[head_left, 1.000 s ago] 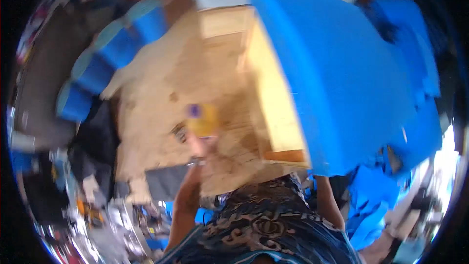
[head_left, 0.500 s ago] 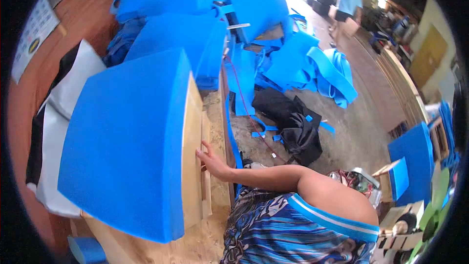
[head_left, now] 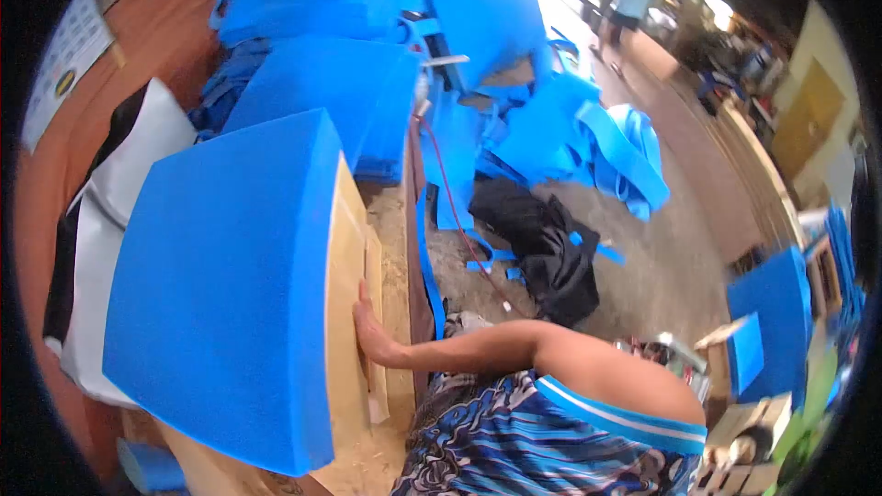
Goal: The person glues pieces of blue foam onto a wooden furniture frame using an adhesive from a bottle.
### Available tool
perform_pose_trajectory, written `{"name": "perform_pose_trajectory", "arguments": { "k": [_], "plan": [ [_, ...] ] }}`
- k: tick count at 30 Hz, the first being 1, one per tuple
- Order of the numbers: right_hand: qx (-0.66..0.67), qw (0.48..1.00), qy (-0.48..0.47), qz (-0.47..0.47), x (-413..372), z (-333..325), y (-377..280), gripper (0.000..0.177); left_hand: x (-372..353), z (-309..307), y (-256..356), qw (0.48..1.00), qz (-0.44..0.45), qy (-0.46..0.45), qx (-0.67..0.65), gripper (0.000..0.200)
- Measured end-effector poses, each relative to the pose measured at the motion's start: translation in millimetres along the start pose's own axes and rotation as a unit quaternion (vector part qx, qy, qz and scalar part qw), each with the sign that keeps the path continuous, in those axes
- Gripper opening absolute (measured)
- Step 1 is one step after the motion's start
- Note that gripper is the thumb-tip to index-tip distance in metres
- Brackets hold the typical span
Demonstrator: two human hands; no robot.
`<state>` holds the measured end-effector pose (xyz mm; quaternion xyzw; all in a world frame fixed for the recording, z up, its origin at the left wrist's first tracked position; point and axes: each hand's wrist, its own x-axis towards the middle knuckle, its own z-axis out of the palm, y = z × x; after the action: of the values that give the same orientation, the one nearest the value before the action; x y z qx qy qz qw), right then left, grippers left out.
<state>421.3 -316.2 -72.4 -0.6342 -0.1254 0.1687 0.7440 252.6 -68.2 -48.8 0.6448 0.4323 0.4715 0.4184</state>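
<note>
A large blue foam block (head_left: 216, 294) lies against a wooden panel or frame (head_left: 346, 312), whose pale side faces right. My right hand (head_left: 375, 335) presses on that wooden side, fingers pointing up along it and holding nothing visible. Beneath is a plywood surface (head_left: 395, 262). What looks like a sliver of my left forearm (head_left: 287, 485) shows at the bottom edge below the foam, but my left hand is out of sight.
Blue foam sheets (head_left: 322, 83) are stacked behind. Foam offcuts (head_left: 634, 161), black cloth (head_left: 542, 248) and a red cord (head_left: 446, 170) lie beyond the bench. A person (head_left: 629, 14) stands far back. More foam panels (head_left: 772, 321) lean at the right.
The foam and wooden piece has shifted slightly left and down in view. My right hand has moved lower left, its fingers now closer together. The distant person has moved left.
</note>
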Motion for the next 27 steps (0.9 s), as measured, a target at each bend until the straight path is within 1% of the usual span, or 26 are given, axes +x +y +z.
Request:
{"name": "perform_pose_trajectory", "arguments": {
  "k": [3, 6, 8, 10, 11, 12, 13, 14, 15, 16, 17, 18, 19, 20, 21, 22, 23, 24, 25, 26, 27],
  "plan": [
    [-0.019, 0.999, -0.043, -0.001, 1.9, -16.4, -0.1, 0.061, -19.8, -23.6, -9.2, 0.995, -0.038, 0.087, -0.009, 0.063],
    [-0.041, 0.993, -0.113, -0.008, 14.7, -40.9, -9.4, 0.06, -67.1, -52.6, -11.5, 0.979, -0.078, 0.189, 0.0, 0.065],
    [-0.049, 0.983, -0.177, -0.022, 44.5, -53.4, -16.2, 0.059, -105.1, -65.5, -11.7, 0.962, -0.097, 0.257, -0.003, 0.066],
    [-0.049, 0.962, -0.266, -0.028, 90.2, -57.7, -16.6, 0.059, -150.4, -69.1, -12.0, 0.939, -0.108, 0.325, -0.006, 0.068],
    [-0.047, 0.949, -0.312, -0.028, 114.1, -56.5, -30.7, 0.06, -175.5, -69.0, -10.2, 0.93, -0.111, 0.35, 0.003, 0.068],
    [-0.146, 0.919, -0.365, 0.015, 138.2, -61.1, -46.2, 0.06, -201.3, -68.1, -13.6, 0.923, -0.105, 0.37, 0.025, 0.069],
    [-0.244, 0.877, -0.411, 0.044, 162.0, -61.9, -78.1, 0.06, -230.6, -72.9, -27.5, 0.923, -0.085, 0.368, 0.075, 0.07],
    [-0.231, 0.849, -0.474, 0.039, 201.4, -54.1, -63.3, 0.06, -256.7, -74.6, -44.0, 0.921, -0.062, 0.365, 0.12, 0.07],
    [-0.217, 0.818, -0.532, 0.033, 226.9, -49.8, -44.4, 0.06, -250.3, 1.4, 71.5, 0.855, -0.192, 0.481, -0.039, 0.074],
    [-0.135, 0.849, -0.503, 0.092, 229.1, -57.3, -55.0, 0.06, -270.0, 0.4, 44.8, 0.852, -0.118, 0.508, -0.043, 0.06],
    [-0.059, 0.87, -0.466, 0.152, 226.5, -71.4, -76.2, 0.059, -287.3, 6.6, 45.4, 0.863, -0.113, 0.491, -0.031, 0.054],
    [0.012, 0.879, -0.426, 0.212, 227.2, -86.2, -90.1, 0.059, -303.7, 20.3, 49.9, 0.871, -0.112, 0.477, -0.023, 0.048],
    [0.105, 0.889, -0.402, 0.193, 226.7, -102.5, -92.3, 0.06, -317.5, 36.0, 59.1, 0.874, -0.134, 0.466, -0.016, 0.038],
    [0.197, 0.888, -0.374, 0.181, 224.5, -121.2, -89.7, 0.061, -328.8, 48.5, 60.3, 0.865, -0.144, 0.481, -0.027, 0.034],
    [0.162, 0.925, -0.329, 0.096, 226.8, -138.0, -87.9, 0.059, -338.7, 66.7, 62.4, 0.849, -0.133, 0.507, -0.069, 0.03],
    [0.127, 0.951, -0.281, 0.013, 229.3, -146.6, -97.6, 0.057, -346.7, 87.2, 64.3, 0.83, -0.122, 0.533, -0.107, 0.026],
    [0.142, 0.96, -0.217, -0.109, 235.4, -154.5, -113.3, 0.055, -358.6, 100.3, 65.6, 0.851, -0.136, 0.506, -0.04, 0.023],
    [0.038, 0.935, -0.152, -0.319, 251.8, -163.0, -119.4, 0.051, -373.0, 110.9, 69.4, 0.862, -0.152, 0.483, 0.027, 0.022],
    [0.026, 0.9, -0.13, -0.414, 239.7, -158.2, -160.1, 0.052, -381.3, 127.0, 76.2, 0.871, -0.128, 0.472, 0.033, 0.022],
    [0.028, 0.865, -0.153, -0.477, 217.3, -157.5, -201.8, 0.052, -384.6, 143.4, 82.0, 0.878, -0.103, 0.465, 0.038, 0.023],
    [0.038, 0.83, -0.194, -0.522, 194.5, -154.6, -231.0, 0.054, -383.5, 158.8, 98.6, 0.883, -0.09, 0.46, -0.017, 0.024]
  ]
}}
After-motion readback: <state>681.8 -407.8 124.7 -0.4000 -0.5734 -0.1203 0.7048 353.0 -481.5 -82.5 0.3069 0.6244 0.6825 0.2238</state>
